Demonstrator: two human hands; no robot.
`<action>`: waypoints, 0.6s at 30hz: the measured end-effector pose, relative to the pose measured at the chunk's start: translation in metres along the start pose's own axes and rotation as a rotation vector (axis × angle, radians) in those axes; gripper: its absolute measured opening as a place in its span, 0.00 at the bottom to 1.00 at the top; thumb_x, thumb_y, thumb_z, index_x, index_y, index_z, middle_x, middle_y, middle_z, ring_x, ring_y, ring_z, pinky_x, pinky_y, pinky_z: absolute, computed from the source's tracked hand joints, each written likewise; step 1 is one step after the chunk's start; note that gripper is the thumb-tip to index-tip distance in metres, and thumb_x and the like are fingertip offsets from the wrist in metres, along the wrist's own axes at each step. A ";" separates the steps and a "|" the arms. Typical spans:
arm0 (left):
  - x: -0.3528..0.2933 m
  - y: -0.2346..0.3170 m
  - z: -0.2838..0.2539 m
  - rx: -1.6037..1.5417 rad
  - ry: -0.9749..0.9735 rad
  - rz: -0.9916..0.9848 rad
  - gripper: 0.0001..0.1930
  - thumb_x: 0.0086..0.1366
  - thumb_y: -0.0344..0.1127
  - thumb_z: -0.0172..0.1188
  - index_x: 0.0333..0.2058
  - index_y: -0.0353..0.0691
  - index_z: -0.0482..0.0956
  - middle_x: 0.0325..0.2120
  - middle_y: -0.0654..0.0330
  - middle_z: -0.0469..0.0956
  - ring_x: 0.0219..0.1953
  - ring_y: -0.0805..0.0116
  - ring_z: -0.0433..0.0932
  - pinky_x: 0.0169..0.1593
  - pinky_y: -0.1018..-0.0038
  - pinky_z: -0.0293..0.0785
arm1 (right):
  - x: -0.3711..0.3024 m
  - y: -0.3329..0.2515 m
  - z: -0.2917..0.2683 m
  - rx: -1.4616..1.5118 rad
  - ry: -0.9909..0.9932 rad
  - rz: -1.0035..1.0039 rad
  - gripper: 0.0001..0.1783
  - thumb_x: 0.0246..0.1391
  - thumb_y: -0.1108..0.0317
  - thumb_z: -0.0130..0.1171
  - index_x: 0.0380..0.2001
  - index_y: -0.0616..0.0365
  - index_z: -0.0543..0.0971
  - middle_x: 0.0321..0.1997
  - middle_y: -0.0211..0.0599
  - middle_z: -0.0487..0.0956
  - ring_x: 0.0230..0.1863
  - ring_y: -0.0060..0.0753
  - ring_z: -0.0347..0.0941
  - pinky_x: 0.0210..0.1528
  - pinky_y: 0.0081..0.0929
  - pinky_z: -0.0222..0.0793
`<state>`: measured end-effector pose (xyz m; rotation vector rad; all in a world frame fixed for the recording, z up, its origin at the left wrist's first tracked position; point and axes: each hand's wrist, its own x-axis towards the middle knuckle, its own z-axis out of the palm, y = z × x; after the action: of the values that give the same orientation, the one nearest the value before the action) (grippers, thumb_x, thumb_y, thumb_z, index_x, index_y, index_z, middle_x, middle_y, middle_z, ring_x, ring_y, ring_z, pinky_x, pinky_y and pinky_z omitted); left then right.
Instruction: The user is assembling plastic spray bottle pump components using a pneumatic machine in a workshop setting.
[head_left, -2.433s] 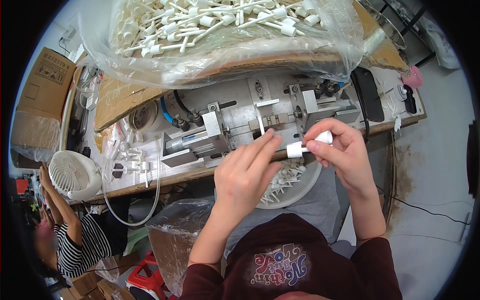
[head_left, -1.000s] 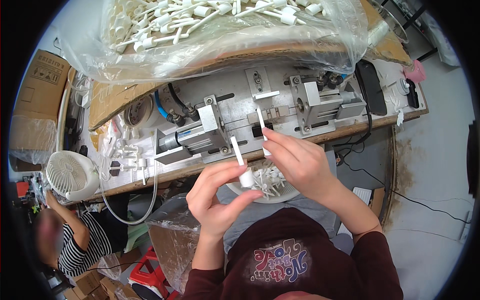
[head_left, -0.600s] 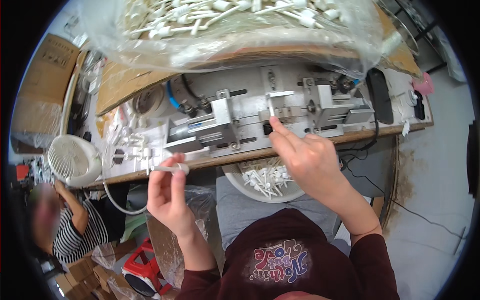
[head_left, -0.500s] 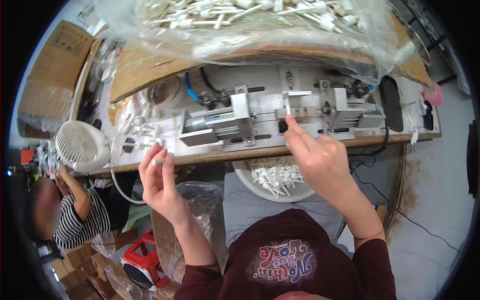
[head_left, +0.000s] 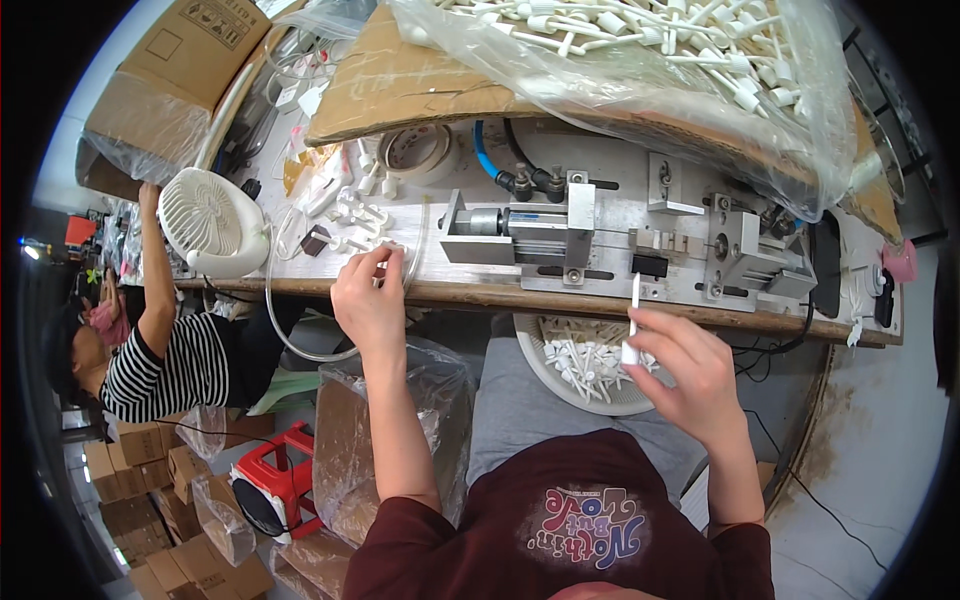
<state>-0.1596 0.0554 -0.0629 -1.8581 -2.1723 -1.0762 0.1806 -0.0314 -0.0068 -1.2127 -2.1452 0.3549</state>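
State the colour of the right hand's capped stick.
The capped stick is white, clearest in the head view.

The workbench over there has a pale top and a wooden front edge [head_left: 490,297]. On it I see a metal machine [head_left: 620,262], white plastic pieces [head_left: 362,217] scattered to its left, a roll of tape [head_left: 447,158] behind those, and a long black case [head_left: 826,262] toward the right.

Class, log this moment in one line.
left hand: at white plastic parts, grip unclear | right hand: holds white capped stick | ahead: metal fixture | below: basin of capped sticks
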 end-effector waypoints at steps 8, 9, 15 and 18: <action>-0.001 0.031 -0.029 -0.167 0.124 -0.048 0.15 0.59 0.29 0.70 0.45 0.36 0.84 0.31 0.62 0.80 0.21 0.75 0.65 0.27 0.76 0.65 | -0.025 -0.004 0.004 0.015 -0.280 0.010 0.17 0.44 0.66 0.71 0.38 0.57 0.79 0.43 0.34 0.79 0.42 0.36 0.78 0.40 0.32 0.75; -0.002 0.037 -0.035 -0.194 0.130 0.014 0.16 0.59 0.27 0.70 0.47 0.37 0.84 0.32 0.63 0.80 0.21 0.76 0.64 0.27 0.77 0.63 | -0.022 -0.003 0.001 0.022 -0.256 0.005 0.17 0.44 0.66 0.71 0.38 0.57 0.79 0.42 0.34 0.80 0.41 0.36 0.78 0.40 0.32 0.75; -0.015 0.093 -0.051 -0.348 0.133 0.341 0.21 0.60 0.20 0.65 0.53 0.33 0.79 0.36 0.60 0.83 0.22 0.79 0.65 0.27 0.80 0.62 | 0.058 0.010 -0.052 0.008 0.242 -0.074 0.07 0.49 0.71 0.69 0.31 0.59 0.81 0.34 0.37 0.82 0.33 0.36 0.79 0.36 0.31 0.76; -0.025 0.112 -0.041 -0.470 0.092 0.513 0.23 0.57 0.18 0.66 0.53 0.30 0.78 0.38 0.56 0.84 0.21 0.76 0.68 0.29 0.80 0.66 | 0.117 0.034 -0.081 -0.169 0.420 -0.021 0.07 0.52 0.70 0.65 0.35 0.57 0.82 0.35 0.37 0.82 0.34 0.37 0.79 0.36 0.32 0.76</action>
<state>-0.0677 0.0134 0.0053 -2.3043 -1.3372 -1.5820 0.2132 0.0790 0.0834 -1.2299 -1.8462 -0.0890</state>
